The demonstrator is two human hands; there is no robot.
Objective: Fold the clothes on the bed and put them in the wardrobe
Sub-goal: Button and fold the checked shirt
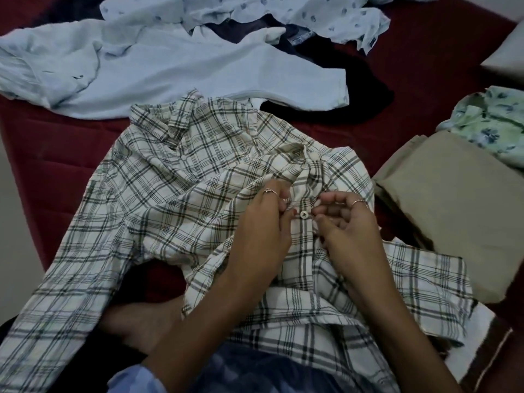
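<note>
— What am I looking at from your end?

— From my seat I see the plaid shirt (198, 199) spread rumpled across the dark red bed (425, 80), collar away from me, one sleeve trailing down to the lower left. Both hands sit at its front placket, around a white button (303, 214).

— Are the hands holding anything?

— Yes. The left hand (263, 231) pinches the shirt's edge just left of the button, thumb and fingers curled into the cloth. The right hand (346, 225) pinches the placket just right of it, fingers bent. Each hand wears a ring. I cannot tell whether the button is through its hole.

— And the other clothes?

— Beyond the collar lies a pale blue shirt (170, 72), unfolded, partly over a dark garment (354, 92). Further back there is a light printed garment (312, 15), crumpled. To the right, a folded tan piece (453, 211) lies just beside the plaid shirt, and a green floral garment (493, 123) touches its far edge. A pillow corner (507, 58) shows at the right border — nothing more of it.
</note>
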